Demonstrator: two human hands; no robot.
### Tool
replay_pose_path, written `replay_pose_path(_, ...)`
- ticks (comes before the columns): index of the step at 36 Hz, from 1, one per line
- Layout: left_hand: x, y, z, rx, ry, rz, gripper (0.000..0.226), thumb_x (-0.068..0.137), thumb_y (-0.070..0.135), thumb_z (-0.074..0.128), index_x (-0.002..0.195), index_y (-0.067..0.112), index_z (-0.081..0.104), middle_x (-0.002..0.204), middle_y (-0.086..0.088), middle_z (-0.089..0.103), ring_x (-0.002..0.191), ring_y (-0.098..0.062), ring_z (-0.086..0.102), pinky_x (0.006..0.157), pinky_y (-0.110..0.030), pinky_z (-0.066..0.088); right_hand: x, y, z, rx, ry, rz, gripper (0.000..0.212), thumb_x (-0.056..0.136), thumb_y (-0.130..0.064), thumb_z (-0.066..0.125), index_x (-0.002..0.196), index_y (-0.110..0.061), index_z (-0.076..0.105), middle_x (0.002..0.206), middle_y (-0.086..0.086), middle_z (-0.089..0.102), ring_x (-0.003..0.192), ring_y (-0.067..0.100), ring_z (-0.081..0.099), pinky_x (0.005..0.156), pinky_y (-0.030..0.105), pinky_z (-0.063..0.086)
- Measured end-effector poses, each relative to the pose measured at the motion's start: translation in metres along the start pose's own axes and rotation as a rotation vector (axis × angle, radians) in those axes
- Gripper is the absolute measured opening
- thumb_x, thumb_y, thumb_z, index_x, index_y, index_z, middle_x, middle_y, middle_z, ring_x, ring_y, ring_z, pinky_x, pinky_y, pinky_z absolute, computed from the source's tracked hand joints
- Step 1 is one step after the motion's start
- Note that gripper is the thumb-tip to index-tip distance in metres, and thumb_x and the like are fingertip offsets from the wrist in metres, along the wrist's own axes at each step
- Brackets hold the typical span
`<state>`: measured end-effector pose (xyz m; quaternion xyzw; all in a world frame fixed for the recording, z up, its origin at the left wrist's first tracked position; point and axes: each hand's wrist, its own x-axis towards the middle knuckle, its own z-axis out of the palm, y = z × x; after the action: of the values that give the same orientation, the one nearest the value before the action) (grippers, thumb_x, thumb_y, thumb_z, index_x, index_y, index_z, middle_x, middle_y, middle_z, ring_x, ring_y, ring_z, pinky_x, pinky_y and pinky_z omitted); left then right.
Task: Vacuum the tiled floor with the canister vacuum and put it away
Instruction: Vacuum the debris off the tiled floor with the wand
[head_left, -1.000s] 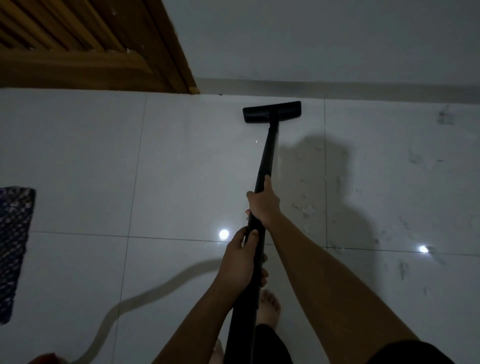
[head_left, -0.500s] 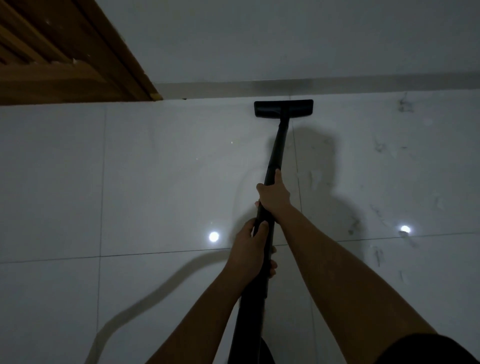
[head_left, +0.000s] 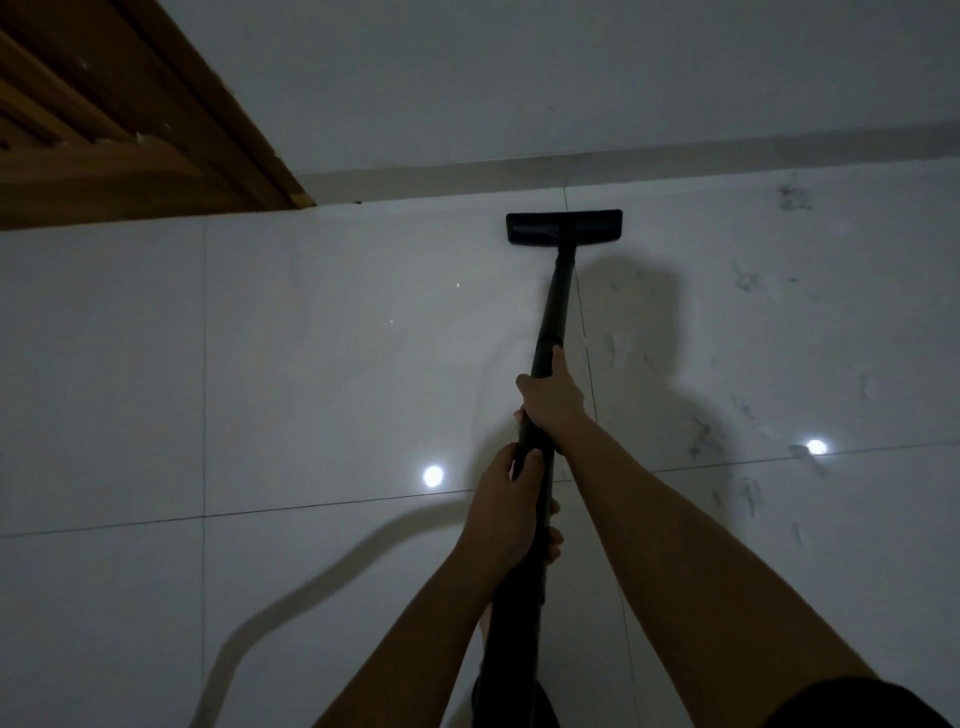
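The black vacuum wand (head_left: 557, 306) runs from my hands forward to its flat floor head (head_left: 563, 227), which rests on the white tiled floor (head_left: 332, 364) a short way from the skirting. My right hand (head_left: 551, 397) grips the wand higher up, thumb along the tube. Lower down, nearer my body, my left hand (head_left: 511, 512) is wrapped around the thicker part of the wand. The canister itself is out of view.
A wooden louvred door and its frame (head_left: 156, 130) stand at the upper left. The white wall and grey skirting (head_left: 623, 166) run across the top. A curved hose shadow (head_left: 311, 587) lies on the tiles at lower left. Grey marks fleck the right tiles.
The floor head has moved right along the wall, away from the door frame. The dark mat at the left edge has left the view. Both hands keep their grip.
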<state>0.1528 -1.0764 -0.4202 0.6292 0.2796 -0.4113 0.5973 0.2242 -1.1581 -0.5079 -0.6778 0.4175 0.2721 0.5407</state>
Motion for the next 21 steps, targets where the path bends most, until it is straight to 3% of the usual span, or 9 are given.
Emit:
replay_pose_path(6, -0.019, -0.017, 0.001, 0.018, 0.005, 0.004, 0.032, 0.101, 0.027, 0.037, 0.127, 0.013, 0.047, 0.07, -0.012, 0.052, 0.031, -0.007, 0.048, 0.034, -0.017, 0.043, -0.02, 0.015, 0.0, 0.003, -0.009, -0.006, 0.075, 0.094, -0.014, 0.048, 0.154, -0.03, 0.004, 0.079, 0.005, 0.05, 0.056, 0.014, 0.053, 0.056, 0.026, 0.051)
replay_pose_path(12, -0.04, -0.035, -0.001, 0.009, 0.012, -0.008, 0.03, 0.101, 0.027, 0.036, 0.126, 0.014, 0.047, 0.069, -0.011, 0.052, 0.029, -0.006, 0.047, 0.034, -0.015, 0.042, -0.039, 0.036, 0.004, 0.002, -0.019, -0.007, 0.076, 0.094, -0.012, 0.048, 0.154, -0.029, 0.005, 0.089, 0.01, 0.053, 0.055, 0.015, 0.052, 0.051, 0.024, 0.049)
replay_pose_path(21, -0.066, -0.07, -0.006, -0.011, 0.019, -0.016, 0.032, 0.102, 0.027, 0.034, 0.129, 0.016, 0.046, 0.069, -0.011, 0.051, 0.029, -0.007, 0.047, 0.033, -0.016, 0.04, -0.062, 0.071, 0.015, -0.01, -0.03, 0.006, 0.077, 0.093, -0.012, 0.048, 0.153, -0.032, 0.005, 0.118, 0.025, 0.055, 0.056, 0.015, 0.053, 0.048, 0.024, 0.046)
